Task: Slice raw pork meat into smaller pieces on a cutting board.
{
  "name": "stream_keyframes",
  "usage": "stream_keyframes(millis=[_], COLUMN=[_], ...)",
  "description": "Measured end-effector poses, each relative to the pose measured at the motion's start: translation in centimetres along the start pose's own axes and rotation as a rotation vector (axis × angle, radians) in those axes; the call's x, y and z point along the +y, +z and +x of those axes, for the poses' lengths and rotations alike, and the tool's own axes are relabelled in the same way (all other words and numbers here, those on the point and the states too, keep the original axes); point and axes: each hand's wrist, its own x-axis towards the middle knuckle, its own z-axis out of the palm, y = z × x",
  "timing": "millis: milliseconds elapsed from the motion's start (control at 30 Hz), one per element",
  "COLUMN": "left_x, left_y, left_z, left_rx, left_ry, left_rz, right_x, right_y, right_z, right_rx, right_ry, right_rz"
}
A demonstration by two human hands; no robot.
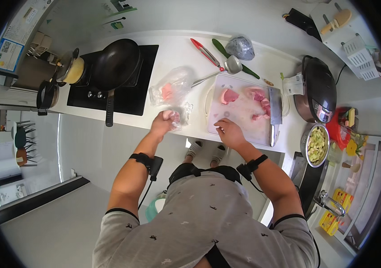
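Observation:
My left hand (161, 123) grips a clear plastic bag with a piece of raw meat (173, 119) at the counter's front edge. Just behind it lies another clear plastic bag (181, 80) with a pink piece inside. Over the front of the white cutting board (240, 87), my right hand (228, 132) is held with bent fingers and nothing visible in it. On the board are a chunk of raw meat (229, 96) and several smaller pieces (265, 104) to its right. A cleaver (275, 107) rests along the board's right side.
A wok (118, 63) stands on the black cooktop (150, 72) at left. Behind the board lie red-handled tongs (205, 52), a metal ladle (233, 65), a cucumber (220, 48) and a wrapped dark bundle (240, 47). A rice cooker (317, 88) and a bowl of chopped vegetables (317, 145) are at right.

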Motion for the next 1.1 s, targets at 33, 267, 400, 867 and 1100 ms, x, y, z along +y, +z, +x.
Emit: stream_keyframes(millis=[33, 267, 400, 867, 1100], left_x=[-0.3, -6.6, -6.5, -0.4, 8.9], left_y=[-0.9, -5.8, -5.3, -4.0, 4.4], left_z=[0.3, 3.8, 3.2, -2.6, -3.7], left_rx=[-0.004, 0.566, 0.549, 0.06, -0.19], left_ry=[-0.004, 0.325, 0.383, 0.476, 0.438], left_rz=[0.001, 0.737, 0.748, 0.209, 0.051], right_x=[0.2, -3.1, -3.7, -7.4, -9.6], right_y=[0.3, 4.8, 8.9, 5.3, -0.1], right_z=[0.3, 6.1, 10.5, 12.2, 6.8], right_rx=[-0.001, -0.106, -0.1, 0.032, 0.13], right_ry=[0.006, -0.057, -0.109, 0.105, 0.184], right_rz=[0.0, -0.098, -0.194, 0.199, 0.651])
